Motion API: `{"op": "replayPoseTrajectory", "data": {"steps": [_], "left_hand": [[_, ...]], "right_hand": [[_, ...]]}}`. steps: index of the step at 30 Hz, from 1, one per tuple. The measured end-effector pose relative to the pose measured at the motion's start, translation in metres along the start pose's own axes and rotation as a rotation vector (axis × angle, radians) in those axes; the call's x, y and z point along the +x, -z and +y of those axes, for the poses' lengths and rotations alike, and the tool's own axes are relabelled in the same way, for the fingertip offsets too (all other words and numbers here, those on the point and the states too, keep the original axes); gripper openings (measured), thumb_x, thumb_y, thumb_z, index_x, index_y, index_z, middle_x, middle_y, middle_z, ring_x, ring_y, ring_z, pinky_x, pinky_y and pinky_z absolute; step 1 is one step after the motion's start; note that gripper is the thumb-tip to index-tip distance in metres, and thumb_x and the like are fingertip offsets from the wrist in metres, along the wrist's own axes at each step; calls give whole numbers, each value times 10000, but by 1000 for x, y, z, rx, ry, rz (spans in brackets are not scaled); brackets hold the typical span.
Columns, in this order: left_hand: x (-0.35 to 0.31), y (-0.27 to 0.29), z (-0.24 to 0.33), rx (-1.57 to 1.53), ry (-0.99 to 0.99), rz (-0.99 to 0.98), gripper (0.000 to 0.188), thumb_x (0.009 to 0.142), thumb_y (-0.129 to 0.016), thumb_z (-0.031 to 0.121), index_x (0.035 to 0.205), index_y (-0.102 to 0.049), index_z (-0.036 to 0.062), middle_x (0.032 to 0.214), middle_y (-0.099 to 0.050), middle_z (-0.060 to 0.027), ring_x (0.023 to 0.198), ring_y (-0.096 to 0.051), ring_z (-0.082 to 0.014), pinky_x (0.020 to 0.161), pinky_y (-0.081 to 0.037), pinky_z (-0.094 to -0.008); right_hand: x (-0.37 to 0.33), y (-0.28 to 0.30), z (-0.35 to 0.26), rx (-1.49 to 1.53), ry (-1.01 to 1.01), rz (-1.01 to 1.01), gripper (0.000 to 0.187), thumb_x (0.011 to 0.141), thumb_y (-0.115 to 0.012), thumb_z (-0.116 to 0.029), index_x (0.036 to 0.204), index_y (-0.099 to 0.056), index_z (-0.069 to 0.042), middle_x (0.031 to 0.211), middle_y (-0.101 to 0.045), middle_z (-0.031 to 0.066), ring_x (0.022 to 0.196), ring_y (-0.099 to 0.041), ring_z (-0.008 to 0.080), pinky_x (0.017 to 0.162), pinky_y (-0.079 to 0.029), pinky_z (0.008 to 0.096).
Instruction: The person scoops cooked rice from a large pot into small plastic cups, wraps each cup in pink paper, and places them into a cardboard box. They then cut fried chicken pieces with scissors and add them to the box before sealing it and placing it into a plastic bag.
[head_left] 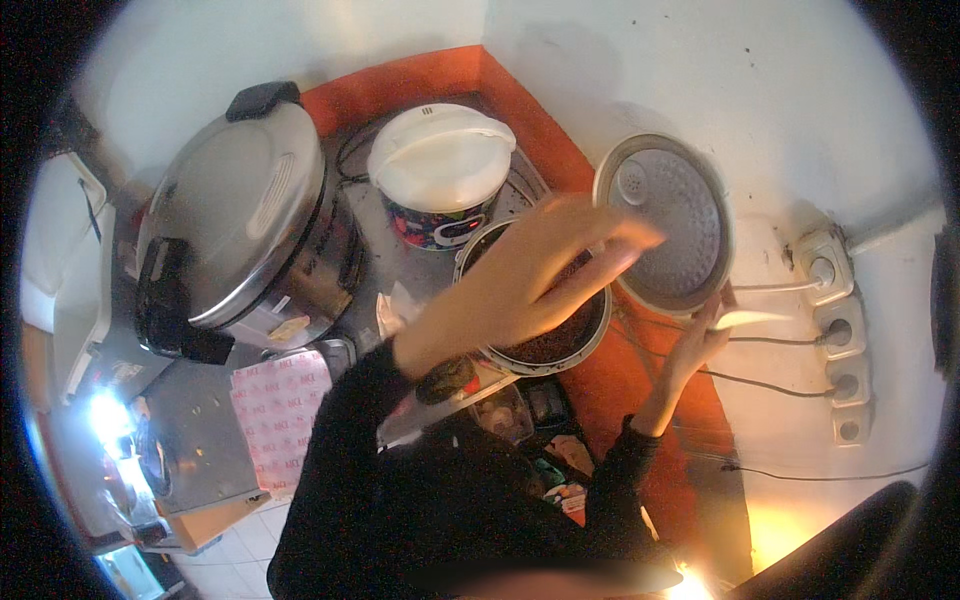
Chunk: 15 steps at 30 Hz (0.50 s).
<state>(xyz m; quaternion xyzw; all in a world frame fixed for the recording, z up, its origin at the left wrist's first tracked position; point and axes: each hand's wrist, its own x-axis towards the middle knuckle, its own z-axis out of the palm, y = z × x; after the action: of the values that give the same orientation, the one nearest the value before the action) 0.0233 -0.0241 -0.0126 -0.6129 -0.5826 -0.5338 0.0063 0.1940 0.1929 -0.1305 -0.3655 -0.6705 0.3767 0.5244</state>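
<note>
An open rice cooker (597, 348) with dark brown, grainy contents is in front of me. Its raised lid (680, 225) shows a grey, dimpled inner plate with a round vent. Over the pot my left hand (530, 265) reaches toward the lid, fingers stretched out and thumb apart, with nothing visible in it; the fingertips are smeared by motion. It hides part of the pot's mouth. Below the lid's lower edge, my right hand (695, 345) closes on a white flat utensil (752, 318), which tapers to the right; its exact kind is unclear.
A large steel rice cooker (240, 210) with black handles stands left. A smaller white-lidded cooker (440, 165) sits behind the pot. Pink-patterned paper (280, 420) lies at the counter's left. Wall sockets (840, 335) with plugged cords are right. Plastic containers (500, 412) sit below the pot.
</note>
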Motion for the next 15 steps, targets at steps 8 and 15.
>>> {"op": "replayPoseTrajectory", "data": {"steps": [8, 15], "left_hand": [[-306, -54, -76, -122, 1087, 707, 320, 889, -602, 128, 1195, -547, 54, 1110, -601, -114, 1030, -572, -229, 913, -445, -351], [-349, -86, -75, 36, 1097, 729, 370, 872, -639, 146, 1198, -510, 32, 1077, -592, -105, 988, -581, -223, 896, -470, -348]], "right_hand": [[13, 11, 20, -75, 271, 239, 347, 981, -489, -162, 1237, -453, 69, 1127, -561, 140, 999, -517, 191, 884, -421, 315], [-69, 6, -47, -363, -125, -1004, 404, 947, -555, -222, 1239, -476, 47, 1103, -605, 199, 1057, -556, 268, 960, -403, 372]]}}
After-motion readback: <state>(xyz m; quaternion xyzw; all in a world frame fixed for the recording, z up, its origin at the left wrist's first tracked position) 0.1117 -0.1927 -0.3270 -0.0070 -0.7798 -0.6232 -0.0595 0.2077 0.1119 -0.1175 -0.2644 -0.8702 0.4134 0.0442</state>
